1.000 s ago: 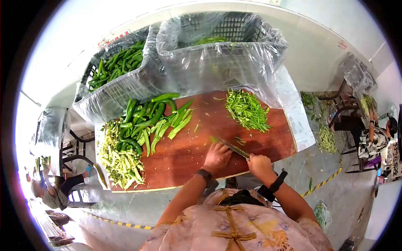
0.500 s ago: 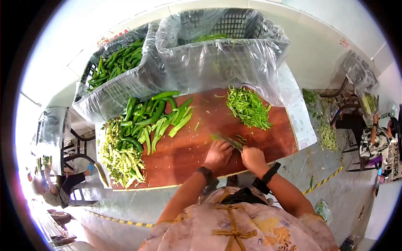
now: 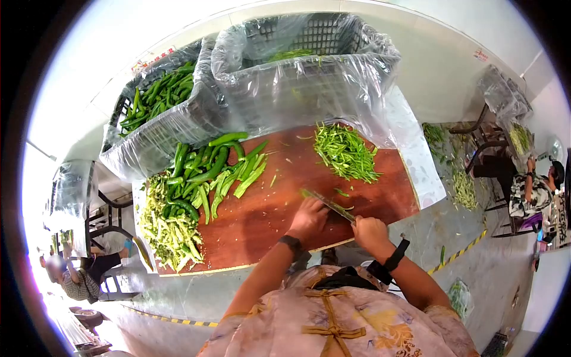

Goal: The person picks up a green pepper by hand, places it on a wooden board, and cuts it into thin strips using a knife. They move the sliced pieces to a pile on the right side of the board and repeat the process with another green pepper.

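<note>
My right hand is closed round the handle of a knife, whose blade slants up to the left over the red-brown board. Just left of the blade, my left hand rests on the board with its fingers bent; what lies under them is hidden. A bit of green shows by the knife's tip. Beyond the knife is a heap of shredded green pepper. Whole and split green peppers lie on the board's left, above a pile of pale cores.
Two plastic-lined crates stand behind the board: the left crate holds whole green peppers, the right crate some green pieces. One person sits at far left, another person at far right. Scraps lie on the floor.
My right hand and the knife have moved slightly right, away from my left hand, and the blade shows more clearly. The whole view has shifted a little.
</note>
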Demonstrator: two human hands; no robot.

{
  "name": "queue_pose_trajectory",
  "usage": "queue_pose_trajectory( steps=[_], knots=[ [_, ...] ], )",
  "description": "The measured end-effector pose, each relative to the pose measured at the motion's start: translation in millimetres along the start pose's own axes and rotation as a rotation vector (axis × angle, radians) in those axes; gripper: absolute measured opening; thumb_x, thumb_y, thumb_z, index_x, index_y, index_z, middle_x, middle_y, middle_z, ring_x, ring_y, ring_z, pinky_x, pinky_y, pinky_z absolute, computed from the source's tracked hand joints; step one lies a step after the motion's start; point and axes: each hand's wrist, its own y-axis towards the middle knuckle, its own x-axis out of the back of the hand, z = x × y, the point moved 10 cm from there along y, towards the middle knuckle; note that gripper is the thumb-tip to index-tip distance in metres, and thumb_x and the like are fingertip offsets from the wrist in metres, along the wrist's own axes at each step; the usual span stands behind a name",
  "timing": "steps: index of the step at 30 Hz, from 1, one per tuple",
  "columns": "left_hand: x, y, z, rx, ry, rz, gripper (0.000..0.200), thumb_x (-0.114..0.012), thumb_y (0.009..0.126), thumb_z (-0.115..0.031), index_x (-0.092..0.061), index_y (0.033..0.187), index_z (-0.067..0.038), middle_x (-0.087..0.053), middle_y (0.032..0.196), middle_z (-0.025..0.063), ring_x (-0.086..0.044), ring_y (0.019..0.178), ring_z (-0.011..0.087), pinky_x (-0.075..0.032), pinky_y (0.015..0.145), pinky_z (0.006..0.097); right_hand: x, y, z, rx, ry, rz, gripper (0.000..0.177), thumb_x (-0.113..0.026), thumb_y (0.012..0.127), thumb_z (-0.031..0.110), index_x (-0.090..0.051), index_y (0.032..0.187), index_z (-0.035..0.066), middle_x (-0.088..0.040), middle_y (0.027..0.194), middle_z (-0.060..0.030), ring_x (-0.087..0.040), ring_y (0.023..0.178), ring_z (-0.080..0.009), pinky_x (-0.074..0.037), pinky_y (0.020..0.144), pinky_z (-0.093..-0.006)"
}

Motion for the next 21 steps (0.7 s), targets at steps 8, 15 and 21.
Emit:
queue_pose_trajectory(
  steps=[8, 15, 21],
  knots=[
    [-2.1, -0.9, 3.2, 0.038, 0.006, 0.037, 0.025, -0.059, 0.072, -0.008, -0.064, 0.096, -0.004, -0.056, 0.108, 0.0113, -0.050, 0.108, 0.0330, -0.041, 0.092, 0.0439, -18.2, 10.7, 8.6, 0.022, 0.026, 0.000, 0.020, -0.054, 0.084, 0.018, -0.059, 0.081, -0.001, -0.061, 0.064, -0.0195, -0.062, 0.061, -0.0376, -0.050, 0.056, -0.0472],
    [0.3, -5.2, 6.9, -0.002, -0.005, -0.026, 0.027, -0.059, 0.077, -0.009, -0.060, 0.104, -0.004, -0.058, 0.105, 0.0128, -0.052, 0.104, 0.0338, -0.041, 0.093, 0.0443, -11.8, 58.5, 11.1, 0.027, 0.038, -0.088, 0.020, -0.054, 0.085, 0.019, -0.059, 0.081, 0.000, -0.061, 0.065, -0.0193, -0.061, 0.062, -0.0379, -0.049, 0.057, -0.0472],
    [2.8, -2.2, 6.1, -0.010, -0.002, -0.068, 0.022, -0.058, 0.075, -0.006, -0.064, 0.096, -0.004, -0.060, 0.100, 0.0092, -0.055, 0.100, 0.0296, -0.045, 0.087, 0.0408, -6.8, 15.3, 1.9, -0.002, -0.028, -0.029, 0.022, -0.057, 0.084, 0.025, -0.059, 0.080, 0.004, -0.061, 0.065, -0.0185, -0.061, 0.062, -0.0381, -0.049, 0.057, -0.0489]
  ],
)
